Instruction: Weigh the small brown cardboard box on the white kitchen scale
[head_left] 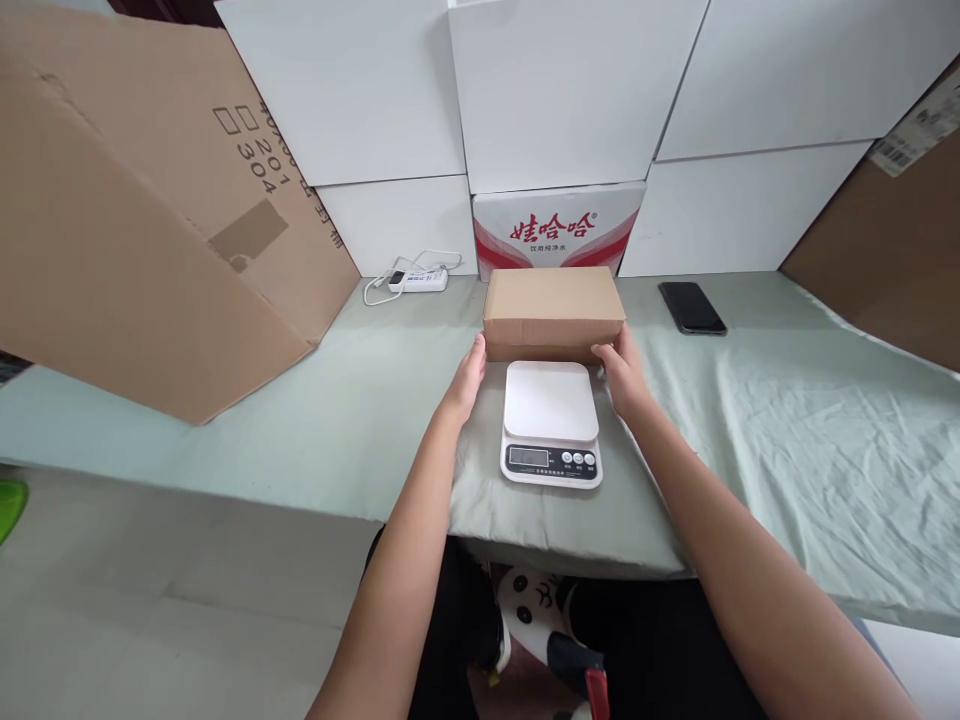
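From the head camera, I see both my arms reaching forward over the desk (315, 440), which is covered with a pale green cloth. My left hand (466, 382) lies flat against the lower left corner of a small brown cardboard box (553, 308), its fingers (475, 358) held straight and pressed together, touching the box's side. My right hand (621, 374) meets the lower right corner of the same box, its fingers (604, 352) curled lightly onto the front edge; they look close together, not spread. The box sits closed and flat on the cloth, in the middle of the desk, between my two hands.

Just in front of the box, nearer to me, is a white kitchen scale (551, 422) with a bare weighing plate, a small display and round buttons along its front edge. The box's front edge is just beside the back of the scale; I cannot tell whether they touch.

Behind the box stands a white carton with red lettering (559, 228), against stacked white boxes (570, 90). A black phone (691, 306) lies flat on the cloth to the right of the box, well apart from my right hand. A white power strip (417, 278) with its cord lies to the left at the back. A large brown cardboard sheet (142, 220) leans tilted over the left end of the desk.
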